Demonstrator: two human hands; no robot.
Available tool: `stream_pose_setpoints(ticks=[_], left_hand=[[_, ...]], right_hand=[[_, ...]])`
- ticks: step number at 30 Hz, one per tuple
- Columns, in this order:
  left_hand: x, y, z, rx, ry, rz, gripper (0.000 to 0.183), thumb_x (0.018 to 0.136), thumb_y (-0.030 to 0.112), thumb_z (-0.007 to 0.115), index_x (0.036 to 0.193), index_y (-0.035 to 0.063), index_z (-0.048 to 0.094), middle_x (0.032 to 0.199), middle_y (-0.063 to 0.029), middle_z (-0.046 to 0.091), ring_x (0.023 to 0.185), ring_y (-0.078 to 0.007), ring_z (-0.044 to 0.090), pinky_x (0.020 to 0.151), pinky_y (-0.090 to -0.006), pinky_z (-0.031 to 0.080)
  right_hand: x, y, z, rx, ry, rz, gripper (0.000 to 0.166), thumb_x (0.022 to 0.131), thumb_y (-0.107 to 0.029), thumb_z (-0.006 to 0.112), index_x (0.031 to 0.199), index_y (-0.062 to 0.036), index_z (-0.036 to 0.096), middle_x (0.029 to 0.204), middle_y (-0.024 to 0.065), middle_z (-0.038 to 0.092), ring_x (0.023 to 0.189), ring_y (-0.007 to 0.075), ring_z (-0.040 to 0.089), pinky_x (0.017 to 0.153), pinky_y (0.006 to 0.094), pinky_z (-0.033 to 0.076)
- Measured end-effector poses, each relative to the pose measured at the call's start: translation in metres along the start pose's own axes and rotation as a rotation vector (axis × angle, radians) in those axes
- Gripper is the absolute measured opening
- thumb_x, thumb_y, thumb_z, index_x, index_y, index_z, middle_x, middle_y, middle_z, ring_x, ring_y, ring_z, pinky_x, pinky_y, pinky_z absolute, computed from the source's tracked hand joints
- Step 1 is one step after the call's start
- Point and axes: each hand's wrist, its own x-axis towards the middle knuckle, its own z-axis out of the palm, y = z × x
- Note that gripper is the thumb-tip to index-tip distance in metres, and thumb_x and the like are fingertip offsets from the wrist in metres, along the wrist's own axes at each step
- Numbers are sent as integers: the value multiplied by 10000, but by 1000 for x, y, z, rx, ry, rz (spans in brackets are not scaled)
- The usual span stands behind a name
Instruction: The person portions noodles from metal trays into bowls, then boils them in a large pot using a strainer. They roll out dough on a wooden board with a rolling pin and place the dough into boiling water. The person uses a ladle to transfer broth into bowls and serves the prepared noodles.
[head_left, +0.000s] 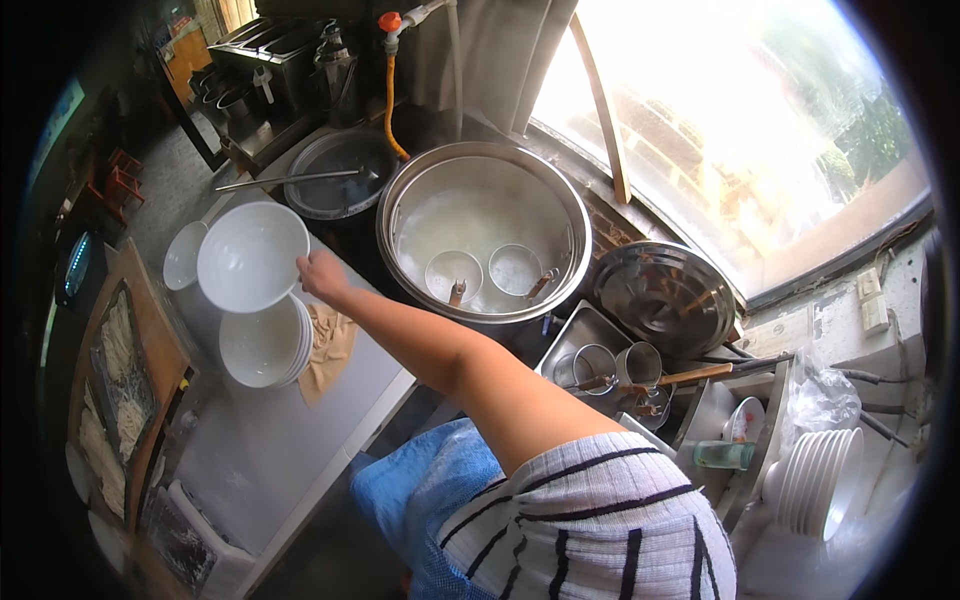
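My right hand reaches across to the left and grips a white bowl by its right rim. The bowl is tilted, its inside showing, above a stack of white bowls on the table. Another white bowl is behind it at the left. A tan cloth lies crumpled beside the stack. Past my forearm stands a large steel pot of cloudy, steaming liquid, with two strainer baskets inside. My left hand is out of view.
A dark pot with a long-handled ladle across it stands behind the bowls. Right of the steel pot are a metal lid, a tray of strainers and stacked white dishes. Noodle-like strands lie in trays at the left.
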Motion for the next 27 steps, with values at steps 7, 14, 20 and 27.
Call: stream_pose_setpoints(ticks=[7,14,20,27], left_hand=[[-3,-40,0,-27,-28,-104,175,868,172,673,962,24,664,841,-109,663,744,-191,625,663,-338,494],[-1,-67,-8,-46,-44,-166,195,864,178,669,986,26,668,880,-114,671,783,-198,634,696,-338,499],[-2,-75,-15,-69,-48,-195,213,861,183,664,1007,28,672,914,-118,677,816,-204,641,725,-338,503],[-3,-87,-12,-90,-34,-221,236,857,189,660,1032,30,676,953,-122,685,855,-212,650,758,-337,508]], right_hand=[[38,42,-50,-206,173,144,422,901,-338,492,842,36,677,824,227,687,837,393,671,791,474,518],[43,73,-54,-463,222,259,438,911,-367,473,980,8,688,1027,243,676,979,407,645,874,478,500],[50,97,-36,-421,138,340,444,916,-381,491,1012,7,683,1049,232,676,1003,394,642,879,470,502],[63,118,-15,-350,80,319,414,953,-375,509,1025,5,657,1040,227,675,1020,394,630,870,478,493]])
